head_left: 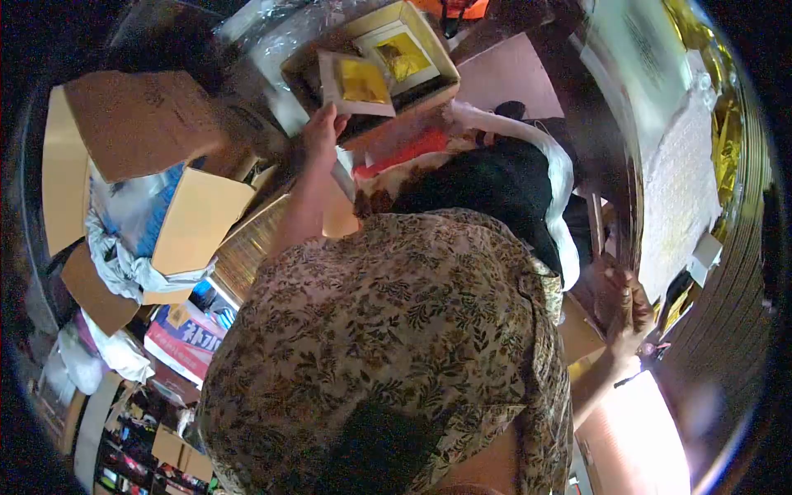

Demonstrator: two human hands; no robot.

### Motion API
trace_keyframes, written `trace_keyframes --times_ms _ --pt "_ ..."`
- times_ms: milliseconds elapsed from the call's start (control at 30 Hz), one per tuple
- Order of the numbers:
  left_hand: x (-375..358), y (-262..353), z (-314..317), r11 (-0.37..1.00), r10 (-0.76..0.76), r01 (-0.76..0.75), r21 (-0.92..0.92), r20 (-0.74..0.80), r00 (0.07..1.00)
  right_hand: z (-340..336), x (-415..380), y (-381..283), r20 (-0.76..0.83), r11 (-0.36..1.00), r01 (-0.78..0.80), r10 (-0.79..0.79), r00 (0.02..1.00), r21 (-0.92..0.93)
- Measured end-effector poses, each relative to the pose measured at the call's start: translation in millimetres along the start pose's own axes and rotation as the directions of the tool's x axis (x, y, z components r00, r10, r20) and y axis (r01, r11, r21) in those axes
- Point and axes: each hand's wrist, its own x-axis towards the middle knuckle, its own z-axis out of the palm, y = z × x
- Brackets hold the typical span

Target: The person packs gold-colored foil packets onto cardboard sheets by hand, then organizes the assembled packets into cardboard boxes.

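My left hand (324, 130) pinches the lower left corner of a flat, pale-bordered piece with a gold square in its middle (363, 84). It is tilted over an open cardboard box (429, 97). Inside that box lies a similar pale-bordered gold piece (400, 56). My right hand (624, 309) is off to the right, its fingers curled in beside a large white bubble-wrap-like sheet (681, 190). Whatever those fingers hold, if anything, I cannot make out.
On the left stands an open carton (140, 124) with blue contents and grey plastic. A printed pink-and-white box (186, 338) lies below it. A white strip (557, 177) curves near my body. Stacked sheets (742, 272) line the right edge. Clear plastic (280, 41) lies behind the box.
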Motion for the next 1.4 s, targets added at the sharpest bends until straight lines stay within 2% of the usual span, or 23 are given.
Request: trace_keyframes --times_ms 100,233,367,433,533,667,700,733,767,833,867,900,933,1000,1033,1100,1133,1167,1200,1233,1267,1333,1400 --pt "0 -21 5 0.999 -0.039 0.039 -0.025 0.018 0.999 10 -4 8 0.068 0.991 -0.093 0.087 0.994 0.096" --pt "14 -69 -7 0.989 -0.131 0.135 -0.061 0.063 0.989 16 -4 14 0.069 0.993 -0.096 0.092 0.993 0.068" --pt "32 -111 -27 0.96 -0.147 0.124 -0.25 -0.077 0.986 28 2 7 0.106 0.981 -0.14 0.126 0.986 0.131" --pt "32 -111 -34 0.94 -0.178 0.133 -0.315 -0.119 0.977 38 4 -6 0.059 0.968 -0.219 0.213 0.975 0.123" --pt "35 -96 -30 0.94 -0.076 0.038 -0.339 -0.1 0.992 41 7 -2 0.096 0.968 -0.216 0.205 0.974 0.126" --pt "66 -107 -24 0.889 0.004 -0.157 -0.429 -0.337 0.941 53 10 -10 0.126 0.98 -0.106 0.085 0.988 0.167" --pt "82 -123 -31 0.932 0.083 -0.187 -0.312 -0.319 0.944 49 11 -8 0.172 0.988 -0.074 0.05 0.984 0.137" --pt "118 -162 -54 0.823 0.472 -0.392 0.41 -0.109 0.875 46 12 -6 0.219 0.993 -0.04 0.015 0.976 0.11" --pt "140 -174 -64 0.509 0.656 -0.513 0.691 0.075 0.751 45 12 -5 0.216 0.993 -0.037 0.013 0.976 0.108" --pt "153 -154 -55 0.577 0.619 -0.451 0.681 -0.004 0.785 42 7 -2 0.112 0.973 -0.229 0.226 0.968 0.011" --pt "173 -136 -48 0.848 0.427 -0.376 0.373 -0.061 0.902 42 7 -3 0.113 0.971 -0.24 0.238 0.965 0.007" --pt "188 -112 -38 0.977 0.211 -0.211 0.012 -0.115 0.971 44 10 -4 0.105 0.977 -0.21 0.206 0.973 0.035" --pt "189 -47 -13 0.633 -0.204 0.241 -0.736 0.142 0.969 44 12 -5 0.1 0.982 -0.181 0.174 0.98 0.062" --pt "119 58 33 0.79 -0.219 0.143 -0.596 -0.057 0.974 45 16 -3 0.127 0.98 -0.158 0.142 0.982 0.124" --pt "121 73 32 0.816 -0.172 0.14 -0.561 -0.005 0.985 45 17 -2 0.144 0.974 -0.127 0.101 0.985 0.19" --pt "144 96 22 0.862 -0.076 0.123 -0.492 0.113 0.991 44 17 2 0.113 0.975 -0.181 0.167 0.98 0.131" --pt "154 91 6 0.971 0.216 -0.238 0.007 0.39 0.895 45 18 0 0.113 0.976 -0.197 0.186 0.976 0.096" --pt "166 84 -11 0.651 0.472 -0.714 0.256 0.6 0.646 46 17 0 0.114 0.975 -0.215 0.207 0.972 0.059" --pt "118 113 14 0.93 0.331 -0.366 0.038 0.348 0.877 45 17 2 0.113 0.974 -0.216 0.208 0.972 0.064" --pt "109 120 20 0.981 0.187 -0.165 -0.104 0.254 0.949 46 17 6 0.144 0.984 -0.141 0.124 0.982 0.11" --pt "101 126 25 0.959 0.036 0.009 -0.285 0.151 0.988 46 16 8 0.172 0.985 -0.068 0.041 0.984 0.157" --pt "131 107 10 0.879 -0.127 0.218 -0.425 0.231 0.965 45 14 13 0.167 0.989 -0.087 0.066 0.984 0.123" --pt "115 99 18 0.861 -0.121 0.236 -0.451 0.269 0.955 41 13 18 0.16 0.991 -0.104 0.089 0.983 0.087"
